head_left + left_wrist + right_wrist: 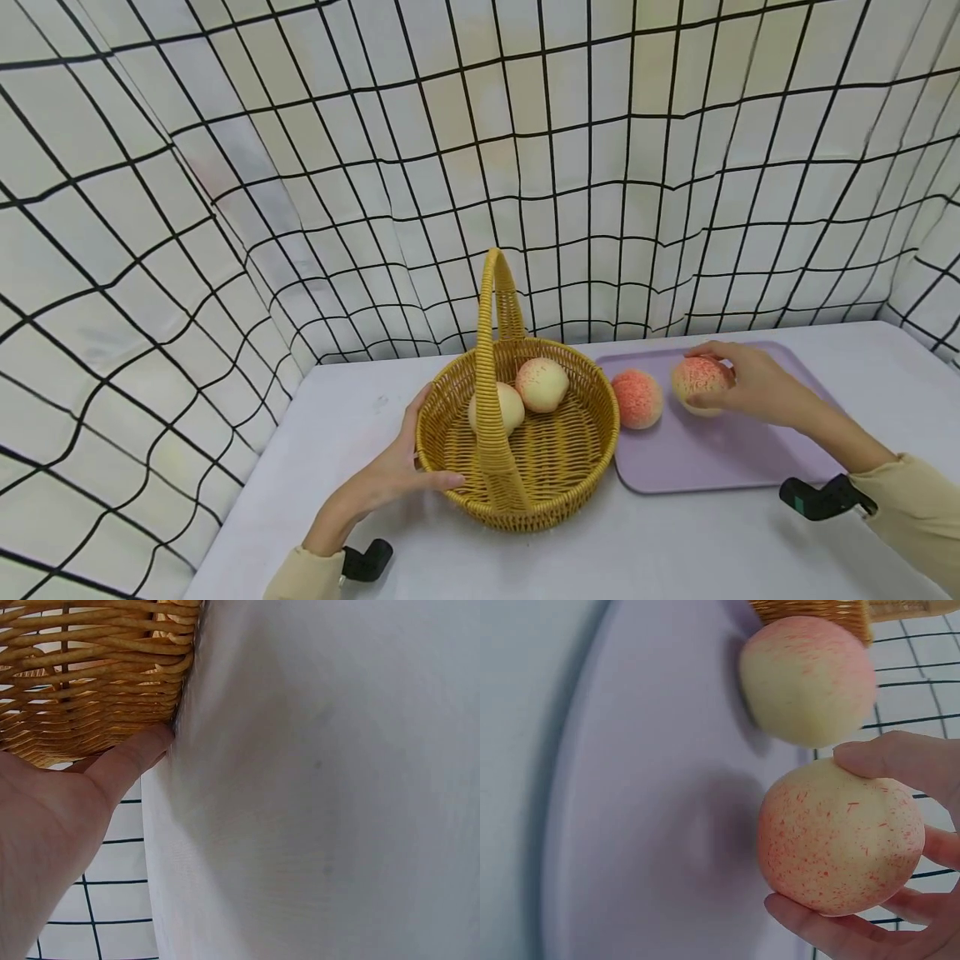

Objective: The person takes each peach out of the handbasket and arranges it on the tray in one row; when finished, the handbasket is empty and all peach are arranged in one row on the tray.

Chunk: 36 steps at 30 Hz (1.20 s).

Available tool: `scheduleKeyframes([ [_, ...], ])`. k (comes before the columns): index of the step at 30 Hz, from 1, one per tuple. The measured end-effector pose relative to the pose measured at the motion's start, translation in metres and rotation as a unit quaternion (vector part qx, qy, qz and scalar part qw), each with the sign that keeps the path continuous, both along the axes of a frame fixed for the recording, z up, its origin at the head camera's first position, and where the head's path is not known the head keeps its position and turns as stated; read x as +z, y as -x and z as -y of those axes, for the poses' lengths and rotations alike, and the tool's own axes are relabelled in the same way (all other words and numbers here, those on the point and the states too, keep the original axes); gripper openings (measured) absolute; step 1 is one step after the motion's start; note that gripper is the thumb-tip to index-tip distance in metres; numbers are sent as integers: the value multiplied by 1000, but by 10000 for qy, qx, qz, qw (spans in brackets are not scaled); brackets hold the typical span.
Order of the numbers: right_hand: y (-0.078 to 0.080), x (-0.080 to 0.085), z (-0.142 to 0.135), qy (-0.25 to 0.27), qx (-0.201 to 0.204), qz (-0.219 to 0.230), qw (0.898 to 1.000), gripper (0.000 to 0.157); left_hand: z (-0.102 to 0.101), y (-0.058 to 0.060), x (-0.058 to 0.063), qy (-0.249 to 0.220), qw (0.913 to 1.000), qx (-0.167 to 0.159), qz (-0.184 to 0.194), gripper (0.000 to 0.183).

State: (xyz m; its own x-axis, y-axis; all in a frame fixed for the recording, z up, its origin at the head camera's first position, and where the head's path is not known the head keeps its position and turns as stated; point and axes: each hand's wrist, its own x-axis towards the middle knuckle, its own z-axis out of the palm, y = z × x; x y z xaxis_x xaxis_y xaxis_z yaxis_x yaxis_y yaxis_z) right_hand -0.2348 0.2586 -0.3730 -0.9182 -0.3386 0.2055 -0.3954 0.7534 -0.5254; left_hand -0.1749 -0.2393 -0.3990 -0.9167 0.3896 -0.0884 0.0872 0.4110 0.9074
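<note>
In the head view, my right hand (757,383) grips a peach (702,385), thumb on one side and fingers on the other. A shadow in the right wrist view suggests that the peach (841,836) is just above the lilac tray (697,467). Left of it, a second peach (637,399) sits on the tray near the basket. My left hand (393,467) is spread against the left side of the yellow wicker basket (555,517), thumb at the near wall. Inside the basket lie two pale peaches, one (542,385) farther back and one (508,408) partly behind the handle.
A white-covered table (337,433) carries the basket and the tray, which stand side by side. The basket's tall arched handle (487,358) rises over its middle. White cloth walls (420,208) with a black grid stand behind the table and at both sides.
</note>
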Motion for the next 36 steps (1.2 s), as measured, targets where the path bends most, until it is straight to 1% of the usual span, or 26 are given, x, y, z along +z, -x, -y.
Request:
scheduleKeyframes([
  [2, 3, -9, 0, 26, 121, 15, 9999, 65, 0, -1, 0, 10, 10000, -7, -19, 138],
  [5, 6, -15, 2, -2, 273, -29, 9996, 64, 1, -1, 0, 4, 10000, -40, -41, 137],
  [9, 6, -14, 4, -2, 438, 59, 9990, 64, 0, -1, 1, 14, 10000, -44, -34, 136],
  [14, 4, -12, 3, -13, 476, 159, 9987, 74, -2, -1, 1, 29, 10000, -42, 1, 136],
  [16, 3, -13, 3, -15, 583, 66, 9983, 75, -2, -1, 1, 41, 10000, -29, 11, 136],
  [20, 2, -13, 3, -20, 771, -177, 9969, 71, -1, -1, 1, 47, 10000, 4, 21, 137],
  [27, 4, -17, 9, 27, 658, -371, 9971, 69, -1, -1, 2, 9, 10000, -21, -6, 137],
  [32, 5, -18, 11, 138, 584, -352, 9976, 71, -1, -1, 1, 34, 10000, -37, -24, 137],
  [36, 5, -17, 12, 61, 492, -310, 9983, 73, 0, -1, 1, 50, 10000, -36, -26, 137],
])
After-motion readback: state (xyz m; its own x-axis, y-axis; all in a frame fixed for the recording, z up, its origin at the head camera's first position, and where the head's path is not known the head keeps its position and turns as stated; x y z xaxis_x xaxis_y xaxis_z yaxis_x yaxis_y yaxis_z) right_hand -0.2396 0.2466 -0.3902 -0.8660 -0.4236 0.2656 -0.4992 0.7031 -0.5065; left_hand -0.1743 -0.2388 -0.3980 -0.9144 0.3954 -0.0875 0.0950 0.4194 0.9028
